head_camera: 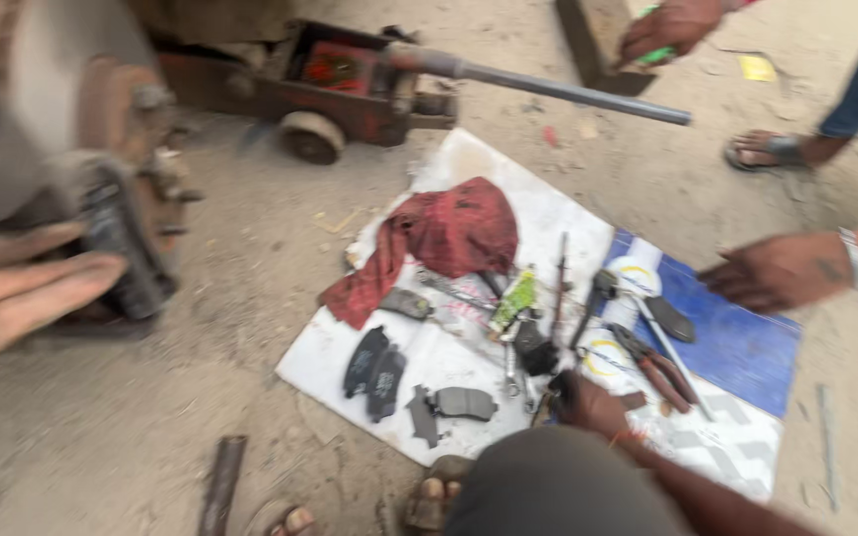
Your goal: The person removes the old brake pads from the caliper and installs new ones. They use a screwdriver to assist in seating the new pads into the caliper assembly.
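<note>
Caliper (126, 248) sits off the sheet's (320, 362) left edge, your left hand (12, 298) open flat just beside it and holding nothing, while your right hand (588, 402) curls among the tools (523, 352) at the near edge, grip unclear, so you seem to be choosing one, which calls for a sure hold.

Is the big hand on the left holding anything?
Nothing is held. The left hand has its fingers stretched out flat beside the rusty brake caliper; the blur hides whether they touch it.

Brake pads (374, 362) lie on the sheet (558, 213), left of the pliers (655, 367).
</note>
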